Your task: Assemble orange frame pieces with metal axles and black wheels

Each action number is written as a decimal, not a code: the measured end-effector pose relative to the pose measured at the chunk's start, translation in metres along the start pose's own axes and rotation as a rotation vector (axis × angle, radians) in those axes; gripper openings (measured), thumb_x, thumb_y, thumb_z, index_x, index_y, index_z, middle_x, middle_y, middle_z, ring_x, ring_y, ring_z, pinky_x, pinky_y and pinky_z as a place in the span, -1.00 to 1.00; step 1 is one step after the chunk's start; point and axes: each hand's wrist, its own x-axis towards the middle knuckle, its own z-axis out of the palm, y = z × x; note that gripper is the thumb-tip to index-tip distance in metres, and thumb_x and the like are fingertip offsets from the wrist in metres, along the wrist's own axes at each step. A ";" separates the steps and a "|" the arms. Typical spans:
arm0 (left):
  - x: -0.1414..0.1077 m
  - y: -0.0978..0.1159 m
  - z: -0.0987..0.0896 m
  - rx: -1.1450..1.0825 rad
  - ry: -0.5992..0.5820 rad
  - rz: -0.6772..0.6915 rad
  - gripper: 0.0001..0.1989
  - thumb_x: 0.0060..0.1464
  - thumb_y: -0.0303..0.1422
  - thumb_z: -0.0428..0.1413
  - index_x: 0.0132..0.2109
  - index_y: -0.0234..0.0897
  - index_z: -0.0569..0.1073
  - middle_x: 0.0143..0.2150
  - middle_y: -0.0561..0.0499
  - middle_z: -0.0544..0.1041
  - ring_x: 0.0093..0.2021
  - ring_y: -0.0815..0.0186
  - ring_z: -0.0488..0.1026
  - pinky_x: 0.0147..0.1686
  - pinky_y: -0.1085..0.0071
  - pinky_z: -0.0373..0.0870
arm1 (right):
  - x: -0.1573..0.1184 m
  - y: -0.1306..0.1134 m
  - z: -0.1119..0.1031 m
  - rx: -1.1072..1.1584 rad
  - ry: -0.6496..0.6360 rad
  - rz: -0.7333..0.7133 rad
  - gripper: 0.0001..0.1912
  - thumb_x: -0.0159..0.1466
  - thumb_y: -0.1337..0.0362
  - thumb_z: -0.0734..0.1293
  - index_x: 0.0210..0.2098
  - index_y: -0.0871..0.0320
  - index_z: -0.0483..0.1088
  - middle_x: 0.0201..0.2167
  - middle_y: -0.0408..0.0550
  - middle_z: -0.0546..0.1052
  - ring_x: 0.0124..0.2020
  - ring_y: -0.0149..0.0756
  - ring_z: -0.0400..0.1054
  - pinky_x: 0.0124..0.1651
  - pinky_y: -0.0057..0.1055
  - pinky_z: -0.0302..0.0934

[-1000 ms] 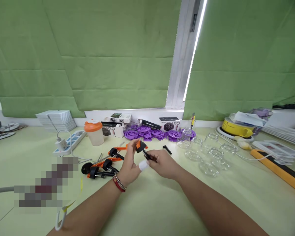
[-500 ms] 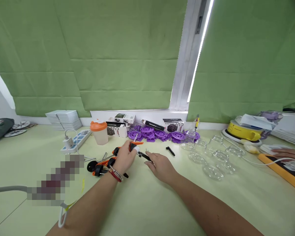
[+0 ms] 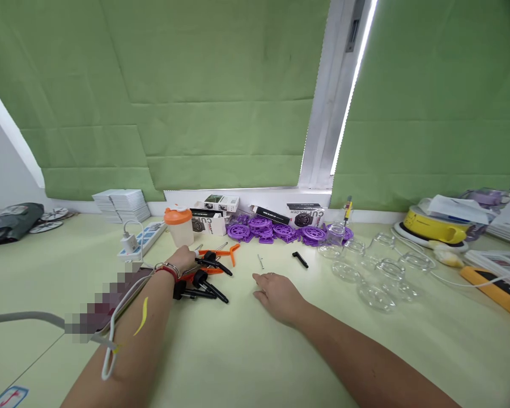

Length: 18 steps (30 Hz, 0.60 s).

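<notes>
My left hand (image 3: 183, 260) is at the left end of a pile of orange and black parts. Its fingertips are by a small white piece (image 3: 196, 253); they are mostly hidden, so I cannot tell whether they grip anything. In the pile are black handle-like pieces (image 3: 215, 290), an orange fork-ended piece (image 3: 233, 254) and thin metal rods. My right hand (image 3: 278, 292) rests on the table with fingers stretched and thumb apart, holding nothing. Just beyond its fingertips lies a small metal pin or screw (image 3: 260, 261). A short black bent piece (image 3: 300, 259) lies farther to the right.
Purple wheel-like parts (image 3: 283, 231) and small boxes (image 3: 208, 222) line the back. An orange-lidded cup (image 3: 179, 226) stands beside a power strip (image 3: 148, 238). Clear domed pieces (image 3: 376, 294), a yellow pot (image 3: 433, 225) and a black-and-orange object (image 3: 493, 289) occupy the right.
My left hand has moved left to the pile, and the black piece that was between my hands has left my right fingers. The right hand stays nearly in place, now empty.
</notes>
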 end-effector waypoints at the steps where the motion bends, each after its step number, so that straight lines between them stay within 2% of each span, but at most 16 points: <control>1: 0.001 0.000 0.001 0.010 -0.029 -0.032 -0.65 0.14 -0.26 0.05 0.04 -0.30 0.33 0.00 -0.09 0.39 -0.09 0.25 0.41 -0.13 0.18 0.40 | 0.000 0.000 0.000 -0.010 -0.002 -0.002 -0.49 0.29 0.20 0.12 0.18 0.26 0.19 -0.03 0.13 0.46 0.00 -0.11 0.29 -0.01 -0.28 0.15; 4: 0.004 0.002 -0.001 0.053 -0.091 -0.090 -0.64 0.14 -0.25 0.02 -0.01 -0.42 0.37 -0.03 -0.23 0.42 -0.08 0.14 0.42 -0.15 0.22 0.38 | 0.001 0.000 0.000 -0.026 -0.014 -0.006 -0.50 0.28 0.20 0.12 0.17 0.25 0.20 -0.06 0.13 0.47 -0.01 -0.10 0.30 -0.02 -0.27 0.16; 6: 0.005 0.001 -0.005 0.080 -0.096 -0.074 -0.61 0.12 -0.24 -0.02 -0.05 -0.51 0.37 -0.06 -0.37 0.44 -0.07 0.03 0.43 -0.19 0.24 0.34 | 0.001 0.000 0.000 -0.028 -0.019 -0.008 -0.51 0.28 0.21 0.12 0.17 0.25 0.21 -0.07 0.13 0.47 -0.02 -0.10 0.30 -0.04 -0.27 0.16; 8: 0.003 -0.002 -0.013 0.113 -0.092 -0.035 -0.59 0.06 -0.27 -0.05 -0.03 -0.52 0.34 -0.03 -0.41 0.43 -0.04 -0.02 0.41 -0.20 0.25 0.32 | 0.000 0.000 -0.001 -0.028 -0.027 -0.010 -0.51 0.28 0.21 0.12 0.16 0.25 0.22 -0.07 0.13 0.47 -0.03 -0.10 0.30 -0.05 -0.27 0.16; 11: -0.003 -0.011 -0.031 0.165 -0.110 0.057 -0.59 -0.06 -0.35 -0.02 -0.03 -0.40 0.35 0.00 -0.31 0.44 -0.03 0.04 0.40 -0.18 0.29 0.29 | 0.000 0.000 -0.001 -0.034 -0.036 -0.017 -0.52 0.28 0.21 0.12 0.15 0.24 0.23 -0.06 0.14 0.47 -0.03 -0.10 0.29 -0.05 -0.27 0.17; 14: -0.013 -0.020 -0.045 0.205 -0.194 0.150 -0.63 -0.24 -0.42 0.03 -0.17 -0.24 0.43 -0.11 -0.12 0.51 -0.15 0.13 0.45 -0.25 0.34 0.31 | 0.001 0.000 -0.001 -0.044 -0.036 -0.025 -0.53 0.28 0.20 0.12 0.14 0.23 0.23 -0.06 0.13 0.46 -0.04 -0.11 0.30 -0.06 -0.28 0.17; 18: -0.024 -0.029 -0.049 0.280 -0.269 0.177 -0.66 -0.42 -0.51 0.03 -0.35 -0.21 0.46 -0.27 -0.09 0.54 -0.27 0.10 0.46 -0.34 0.32 0.31 | 0.001 -0.002 -0.002 -0.059 -0.034 -0.035 -0.53 0.28 0.21 0.12 0.14 0.24 0.24 -0.05 0.13 0.46 -0.04 -0.10 0.30 -0.06 -0.27 0.17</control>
